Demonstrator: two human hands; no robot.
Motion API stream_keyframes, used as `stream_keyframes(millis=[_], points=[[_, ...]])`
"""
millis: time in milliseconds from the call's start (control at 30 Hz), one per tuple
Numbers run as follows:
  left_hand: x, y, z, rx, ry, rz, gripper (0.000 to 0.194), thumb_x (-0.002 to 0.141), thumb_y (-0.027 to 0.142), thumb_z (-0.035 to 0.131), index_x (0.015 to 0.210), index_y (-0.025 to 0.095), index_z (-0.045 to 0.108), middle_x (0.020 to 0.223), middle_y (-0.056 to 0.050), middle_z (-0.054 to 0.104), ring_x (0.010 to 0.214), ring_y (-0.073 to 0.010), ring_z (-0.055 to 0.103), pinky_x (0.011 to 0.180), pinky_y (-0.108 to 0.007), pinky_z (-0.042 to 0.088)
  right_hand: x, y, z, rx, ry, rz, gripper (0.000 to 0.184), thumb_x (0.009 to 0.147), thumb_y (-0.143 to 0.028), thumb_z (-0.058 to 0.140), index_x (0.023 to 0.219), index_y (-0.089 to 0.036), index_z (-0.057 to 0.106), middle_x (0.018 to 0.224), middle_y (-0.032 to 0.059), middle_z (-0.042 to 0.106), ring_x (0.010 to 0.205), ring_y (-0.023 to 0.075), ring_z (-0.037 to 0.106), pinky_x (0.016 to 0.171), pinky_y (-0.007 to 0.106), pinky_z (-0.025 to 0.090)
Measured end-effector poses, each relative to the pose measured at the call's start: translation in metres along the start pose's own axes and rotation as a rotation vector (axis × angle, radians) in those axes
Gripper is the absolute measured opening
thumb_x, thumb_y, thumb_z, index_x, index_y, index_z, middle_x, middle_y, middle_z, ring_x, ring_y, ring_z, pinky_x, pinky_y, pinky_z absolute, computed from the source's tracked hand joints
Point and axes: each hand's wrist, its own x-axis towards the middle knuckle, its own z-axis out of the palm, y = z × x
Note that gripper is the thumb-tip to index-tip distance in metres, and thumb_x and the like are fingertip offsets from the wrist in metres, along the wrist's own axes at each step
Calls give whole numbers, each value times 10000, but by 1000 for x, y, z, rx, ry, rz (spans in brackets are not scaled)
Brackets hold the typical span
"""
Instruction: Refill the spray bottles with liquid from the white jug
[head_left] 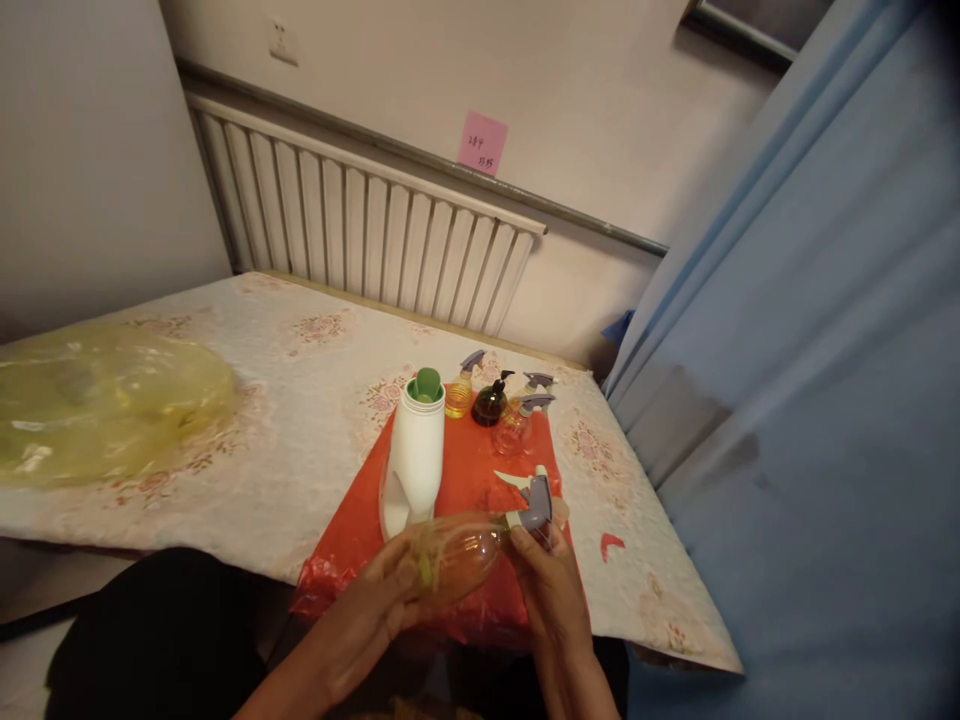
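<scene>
A clear yellowish spray bottle (463,552) with a grey and white trigger head (537,502) lies sideways between my hands, above the red plastic bag (472,478). My left hand (394,585) is wrapped round its base end. At the neck and trigger head, the fingers of my right hand (551,585) are closed. Just beyond my left hand stands a white handled bottle (417,450) with a green piece (427,384) in its mouth. Farther back on the red bag are a yellow spray bottle (458,401), a dark pump bottle (490,403) and a pinkish spray bottle (511,432).
The table has a floral cloth (315,370). A crumpled yellow plastic bag (112,400) lies at its left, and a small red scrap (610,545) at the right. Behind it are a white radiator (360,215) and a wall; a blue curtain (810,380) hangs at the right.
</scene>
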Motion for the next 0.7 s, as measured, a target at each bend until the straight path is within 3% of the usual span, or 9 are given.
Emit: stream_keyframes(millis=[233, 333, 400, 467, 600, 700], points=[[1, -11, -4, 145, 85, 143, 752, 718, 246, 793, 1402, 294, 483, 1445, -35, 543, 1389, -295, 415, 1162, -431, 326, -3, -9, 6, 72, 50, 1, 382, 555, -283, 897, 876, -209, 705, 838, 7, 755, 802, 191, 690, 836, 338, 519], [-4, -3, 0, 120, -13, 45, 700, 751, 247, 772, 1397, 268, 502, 1429, -71, 556, 1335, -315, 482, 1092, -424, 416, -3, -11, 5, 45, 18, -1, 376, 557, -283, 898, 873, -203, 709, 842, 21, 762, 810, 199, 696, 850, 347, 516], [-8, 4, 4, 97, -68, -90, 680, 797, 273, 735, 1424, 265, 470, 1395, -86, 584, 1239, -329, 572, 935, -407, 526, -3, -11, 2, 19, 2, -4, 363, 561, -290, 898, 858, -200, 711, 821, 18, 760, 799, 194, 696, 851, 343, 513], [-10, 7, 5, 55, -97, -176, 624, 863, 360, 663, 1439, 249, 450, 1357, -100, 613, 1164, -330, 626, 832, -384, 555, -2, -11, -1, -5, -12, -10, 358, 565, -297, 896, 855, -197, 712, 815, 19, 759, 795, 193, 696, 852, 343, 509], [-8, 3, 4, -12, -78, -134, 540, 939, 487, 520, 1396, 198, 504, 1315, -116, 642, 1142, -321, 644, 870, -376, 535, -1, -11, -4, -31, -18, -28, 391, 576, -305, 884, 912, -190, 718, 851, 38, 765, 801, 204, 698, 867, 365, 504], [-5, -2, 5, 7, -26, -78, 483, 918, 427, 588, 1362, 250, 516, 1375, -79, 600, 1150, -314, 639, 883, -373, 532, -1, -12, -4, -12, -8, -42, 375, 577, -297, 881, 901, -192, 724, 844, 38, 760, 784, 200, 696, 878, 375, 506]])
